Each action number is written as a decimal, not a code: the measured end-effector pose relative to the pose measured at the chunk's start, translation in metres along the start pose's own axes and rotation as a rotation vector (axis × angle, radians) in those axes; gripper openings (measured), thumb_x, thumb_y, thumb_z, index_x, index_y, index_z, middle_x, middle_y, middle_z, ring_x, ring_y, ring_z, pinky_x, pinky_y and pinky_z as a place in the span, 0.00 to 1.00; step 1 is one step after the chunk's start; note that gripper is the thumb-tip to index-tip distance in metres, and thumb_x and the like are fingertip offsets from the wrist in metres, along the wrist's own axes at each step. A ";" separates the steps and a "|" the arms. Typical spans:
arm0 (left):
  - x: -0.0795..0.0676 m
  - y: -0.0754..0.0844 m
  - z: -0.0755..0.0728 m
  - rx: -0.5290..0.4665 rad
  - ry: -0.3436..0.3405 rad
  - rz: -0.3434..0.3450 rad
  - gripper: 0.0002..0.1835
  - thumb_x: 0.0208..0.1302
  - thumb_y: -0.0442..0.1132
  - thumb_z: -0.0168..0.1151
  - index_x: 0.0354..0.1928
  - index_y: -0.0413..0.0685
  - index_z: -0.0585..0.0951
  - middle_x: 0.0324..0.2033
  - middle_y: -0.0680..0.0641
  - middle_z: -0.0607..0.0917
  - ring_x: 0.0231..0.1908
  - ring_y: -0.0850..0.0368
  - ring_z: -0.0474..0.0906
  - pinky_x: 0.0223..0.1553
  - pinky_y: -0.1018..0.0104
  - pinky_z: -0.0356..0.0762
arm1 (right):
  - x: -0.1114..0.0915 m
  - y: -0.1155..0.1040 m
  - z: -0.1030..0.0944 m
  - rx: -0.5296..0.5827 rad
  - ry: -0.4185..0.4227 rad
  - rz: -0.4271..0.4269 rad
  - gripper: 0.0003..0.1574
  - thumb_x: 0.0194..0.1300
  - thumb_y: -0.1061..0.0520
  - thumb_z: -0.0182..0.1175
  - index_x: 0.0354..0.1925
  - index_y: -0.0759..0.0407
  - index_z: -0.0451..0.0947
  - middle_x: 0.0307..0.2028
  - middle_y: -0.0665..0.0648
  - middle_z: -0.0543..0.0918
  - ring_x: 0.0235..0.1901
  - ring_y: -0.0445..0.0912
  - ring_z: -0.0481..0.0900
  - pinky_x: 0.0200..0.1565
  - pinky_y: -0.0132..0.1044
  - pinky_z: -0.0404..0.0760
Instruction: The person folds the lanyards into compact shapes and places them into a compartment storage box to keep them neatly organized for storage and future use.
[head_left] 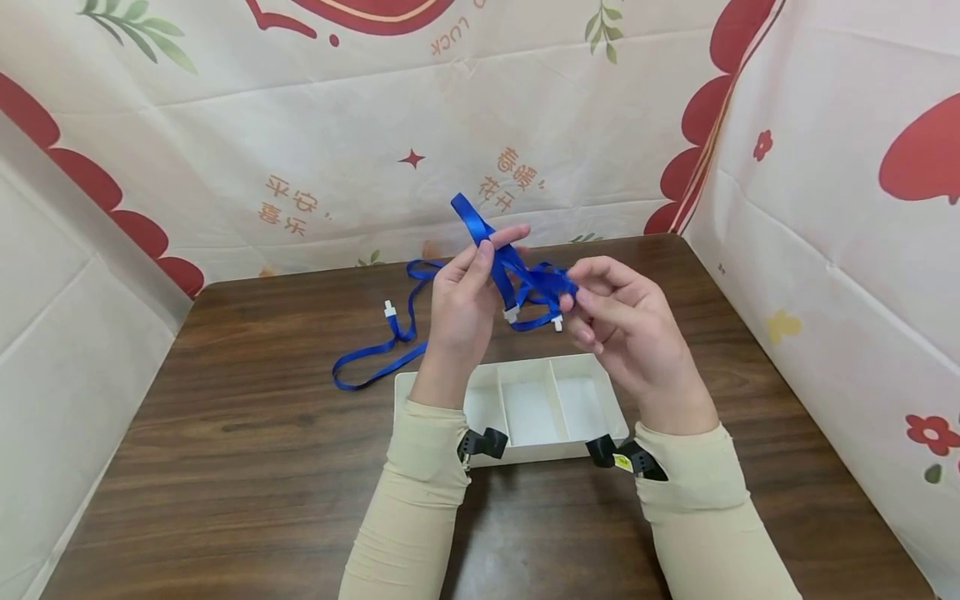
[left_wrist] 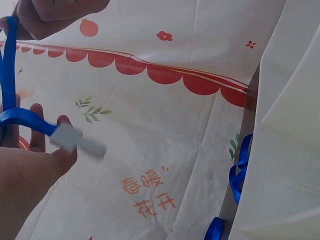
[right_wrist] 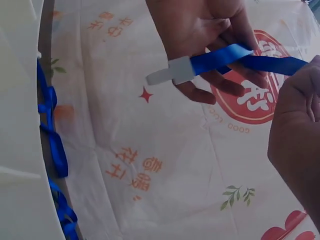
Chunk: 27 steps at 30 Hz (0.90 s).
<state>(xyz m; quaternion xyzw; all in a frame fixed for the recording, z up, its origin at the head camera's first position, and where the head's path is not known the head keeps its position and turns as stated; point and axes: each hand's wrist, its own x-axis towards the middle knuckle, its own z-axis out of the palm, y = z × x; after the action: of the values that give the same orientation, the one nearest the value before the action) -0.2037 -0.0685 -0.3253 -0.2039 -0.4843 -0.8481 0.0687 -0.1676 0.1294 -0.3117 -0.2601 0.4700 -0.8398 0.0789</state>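
A blue lanyard [head_left: 474, 218] is held up between both hands. My left hand [head_left: 463, 304] pinches its strap between thumb and fingers, with a looped end standing up above them. The right hand [head_left: 637, 321] pinches gathered strap on the other side, between thumb and fingertips. A white plastic clip [right_wrist: 181, 70] dangles from the strap by the left fingers, blurred in the left wrist view. More blue lanyards lie on the table behind the hands, partly hidden; one with a white clip [head_left: 390, 309] trails a long loop [head_left: 345, 383] out to the left.
A white divided tray [head_left: 536, 452] sits on the table below the wrists, its left part covered by the left forearm. The dark wood-grain table [head_left: 247, 450] is enclosed by printed cloth walls [head_left: 360, 100] at the back and right, and a pale wall at left.
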 end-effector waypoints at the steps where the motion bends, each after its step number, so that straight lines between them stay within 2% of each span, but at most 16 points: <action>1: 0.000 0.001 0.000 0.002 -0.001 0.000 0.20 0.86 0.43 0.46 0.52 0.63 0.91 0.54 0.57 0.91 0.55 0.56 0.84 0.61 0.56 0.78 | 0.000 0.000 0.001 -0.051 0.004 0.014 0.19 0.81 0.70 0.47 0.52 0.57 0.83 0.35 0.53 0.89 0.23 0.43 0.76 0.26 0.27 0.74; 6: 0.000 0.008 -0.004 0.018 0.015 0.031 0.20 0.87 0.46 0.46 0.53 0.62 0.90 0.54 0.55 0.89 0.58 0.53 0.83 0.71 0.48 0.72 | -0.001 -0.001 0.005 -0.388 0.113 0.131 0.09 0.78 0.62 0.60 0.53 0.60 0.82 0.34 0.51 0.88 0.27 0.44 0.81 0.29 0.31 0.80; 9: 0.001 0.011 -0.006 0.014 0.030 0.042 0.20 0.87 0.46 0.46 0.54 0.60 0.91 0.54 0.54 0.89 0.59 0.52 0.82 0.69 0.51 0.73 | -0.001 -0.001 0.008 -0.528 0.171 0.195 0.11 0.77 0.55 0.65 0.52 0.61 0.83 0.34 0.52 0.86 0.32 0.47 0.82 0.36 0.34 0.84; 11: 0.001 0.012 -0.006 0.011 0.035 0.038 0.21 0.87 0.46 0.45 0.53 0.60 0.91 0.54 0.54 0.90 0.59 0.52 0.82 0.67 0.53 0.75 | -0.001 -0.001 0.009 -0.587 0.173 0.201 0.14 0.78 0.53 0.64 0.51 0.62 0.83 0.38 0.52 0.85 0.35 0.49 0.82 0.39 0.34 0.85; 13: 0.001 0.012 -0.006 0.002 0.035 0.034 0.21 0.87 0.45 0.45 0.53 0.60 0.91 0.54 0.55 0.90 0.59 0.53 0.82 0.65 0.54 0.76 | -0.001 0.001 0.010 -0.648 0.143 0.183 0.16 0.81 0.52 0.60 0.51 0.65 0.82 0.45 0.52 0.82 0.37 0.49 0.81 0.39 0.34 0.84; 17: 0.000 0.012 -0.006 -0.010 0.023 0.033 0.22 0.87 0.44 0.44 0.52 0.63 0.91 0.54 0.56 0.90 0.60 0.51 0.81 0.69 0.51 0.72 | 0.000 0.004 0.010 -0.719 0.060 0.127 0.19 0.85 0.54 0.51 0.48 0.69 0.80 0.53 0.53 0.77 0.39 0.50 0.82 0.40 0.32 0.83; 20: 0.000 0.013 -0.006 -0.017 0.016 0.038 0.22 0.87 0.45 0.44 0.51 0.63 0.91 0.54 0.56 0.90 0.61 0.48 0.80 0.70 0.50 0.69 | -0.001 0.006 0.011 -0.738 0.060 0.090 0.15 0.82 0.56 0.57 0.44 0.69 0.79 0.51 0.53 0.80 0.43 0.51 0.83 0.42 0.33 0.84; 22: 0.000 0.014 -0.006 -0.018 0.017 0.040 0.22 0.87 0.45 0.44 0.52 0.62 0.91 0.54 0.56 0.90 0.61 0.48 0.80 0.70 0.50 0.70 | -0.001 0.008 0.013 -0.756 0.108 0.033 0.12 0.78 0.58 0.62 0.43 0.68 0.79 0.47 0.52 0.82 0.43 0.50 0.83 0.43 0.33 0.85; 24: 0.000 0.015 -0.006 -0.022 0.018 0.040 0.22 0.87 0.46 0.44 0.52 0.62 0.91 0.54 0.56 0.90 0.60 0.50 0.81 0.68 0.50 0.72 | 0.000 0.010 0.016 -0.775 0.199 -0.041 0.10 0.75 0.60 0.67 0.43 0.67 0.80 0.42 0.50 0.84 0.40 0.48 0.82 0.41 0.31 0.85; 27: 0.000 0.015 -0.006 -0.028 0.020 0.039 0.22 0.87 0.46 0.44 0.52 0.62 0.91 0.54 0.56 0.90 0.58 0.52 0.82 0.66 0.52 0.75 | 0.002 0.013 0.020 -0.740 0.360 -0.152 0.11 0.73 0.63 0.67 0.52 0.67 0.82 0.37 0.47 0.85 0.33 0.44 0.83 0.38 0.28 0.87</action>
<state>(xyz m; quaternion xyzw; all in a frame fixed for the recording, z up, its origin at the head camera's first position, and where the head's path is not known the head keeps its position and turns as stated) -0.2004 -0.0812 -0.3159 -0.2057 -0.4675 -0.8553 0.0873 -0.1606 0.1069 -0.3134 -0.1540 0.7258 -0.6498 -0.1653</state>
